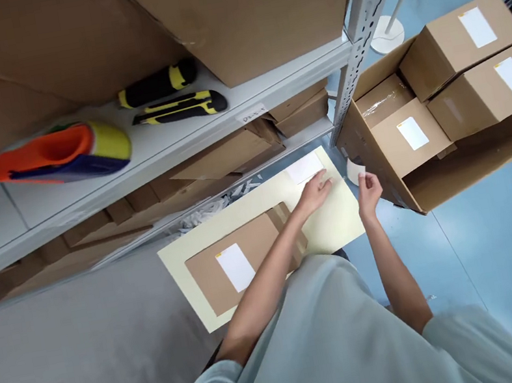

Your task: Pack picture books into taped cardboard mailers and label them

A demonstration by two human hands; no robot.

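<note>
Looks like a paper-handling bit: right hand (368,193) has a closed pinch on a white slip (355,171), just off the pale board (340,216) around 3 o'clock. Left hand (315,194) is loosely open at 2 o'clock, fingertips by the white sheet (302,169), no grip visible; flat carton (258,244) sits toward 8. Moving that slip calls for a light, crease-free pinch, I reckon.

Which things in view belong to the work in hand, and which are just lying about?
Apparently in use: white slip in right hand, pale board, labelled carton on it, open box of labelled cartons.

Apparently lying about: two box cutters, orange-and-yellow object, white-based stand.
</note>
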